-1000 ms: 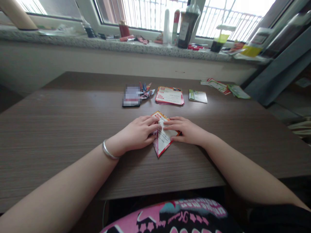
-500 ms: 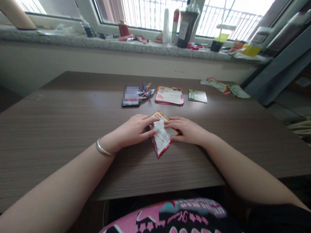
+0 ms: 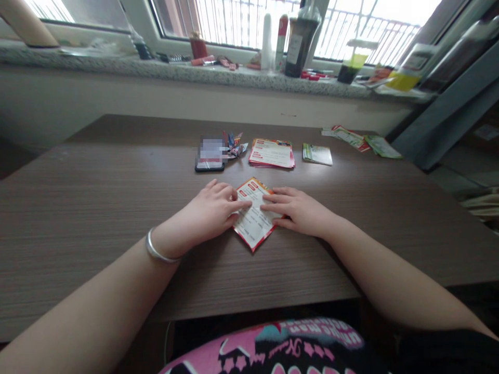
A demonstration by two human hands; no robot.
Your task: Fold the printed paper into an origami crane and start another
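A square sheet of printed paper (image 3: 254, 221) with a red and orange border lies on the table, one corner pointing towards me. Faint crease lines run across it. My left hand (image 3: 216, 208) rests over its left corner, one finger stretched onto the print while others are bent at the edge. From the other side, my right hand (image 3: 298, 210) lies with fingers outstretched across the right corner. Both hands touch the sheet, and its side corners are partly hidden beneath them.
Behind the sheet are a phone (image 3: 209, 155), a folded paper figure (image 3: 236, 147), a stack of printed sheets (image 3: 272, 153) and a smaller card stack (image 3: 317, 154). Loose papers (image 3: 351, 137) lie at the back right. Bottles and cups line the stone windowsill (image 3: 241, 78).
The sheet's left side has opened outward from a folded, narrower shape into a square. My left hand has shifted slightly left with it. My right hand stays nearly in place.
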